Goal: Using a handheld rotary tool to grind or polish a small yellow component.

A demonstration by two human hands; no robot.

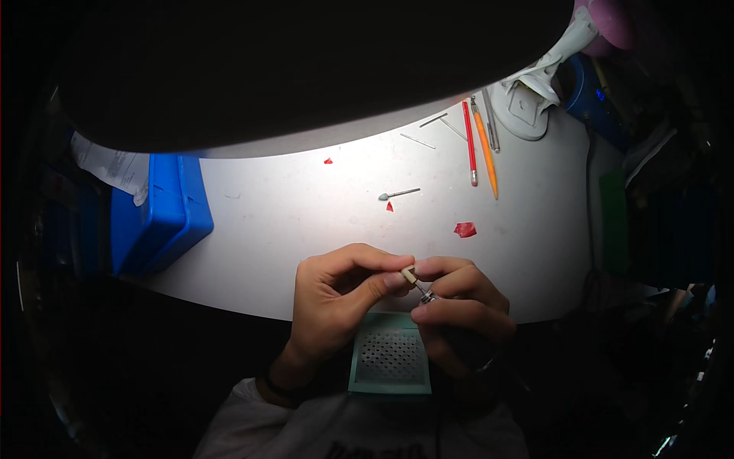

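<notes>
Close together over the table's front edge, my two hands work on one small piece. My left hand is closed, pinching a small cream-coloured piece between thumb and fingertips. What looks like a rotary handpiece is gripped in my right hand, its thin metal shank reaching up to the cream piece. Fingers hide most of the piece, and the handpiece's rear is lost in shadow. Beneath the hands lies a perforated metal grille in a teal frame. Beyond them rests a loose grinding bit with a grey pointed head.
Red scraps are scattered on the white table. A red pencil, an orange one and thin metal rods lie at the back right, near a white stand. Blue bins stand left; a large dark shape hangs overhead.
</notes>
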